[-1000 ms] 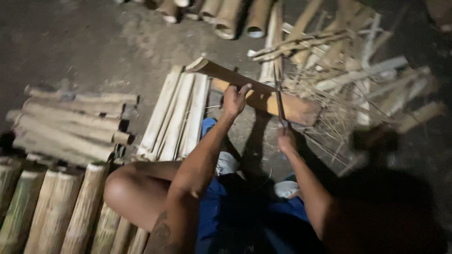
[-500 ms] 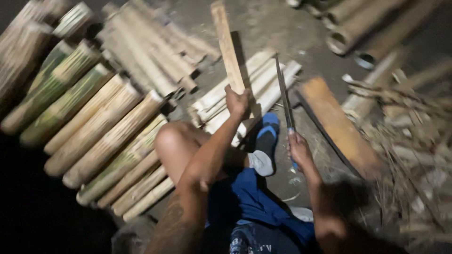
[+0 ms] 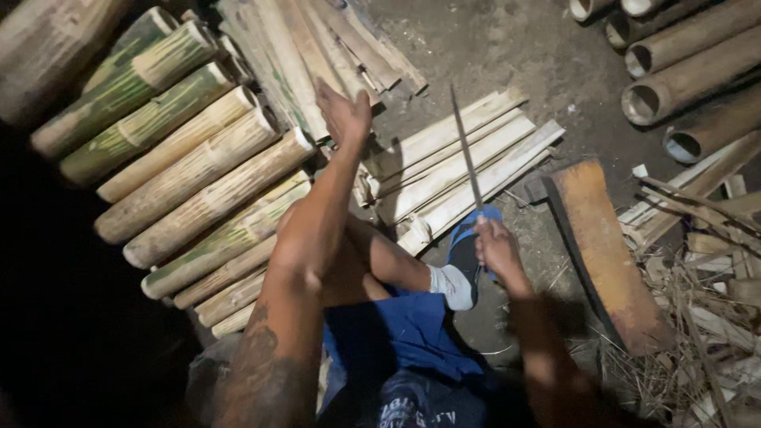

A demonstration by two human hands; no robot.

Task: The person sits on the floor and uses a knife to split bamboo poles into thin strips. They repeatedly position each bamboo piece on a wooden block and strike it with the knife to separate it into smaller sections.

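Note:
My left hand (image 3: 342,113) is stretched out to the left with the palm flat and the fingers apart, holding nothing, over a pile of split bamboo pieces (image 3: 313,55). My right hand (image 3: 495,246) grips the handle of a long thin blade (image 3: 465,147) that points up and away from me. Under the blade lies a stack of flat split bamboo slats (image 3: 460,166). My bent knee (image 3: 349,254) and a blue sandal (image 3: 468,246) sit between the two hands.
Thick round bamboo sections (image 3: 182,166), some green, lie side by side at the left. Hollow bamboo tubes (image 3: 682,79) lie at the top right. An orange-brown wooden block (image 3: 602,246) rests on the dirt floor at the right, beside bamboo scraps and shavings (image 3: 705,293).
My left hand held a bamboo slat before; now it is empty and has reached left toward the split pieces. The view has swung left. My right hand still holds the blade.

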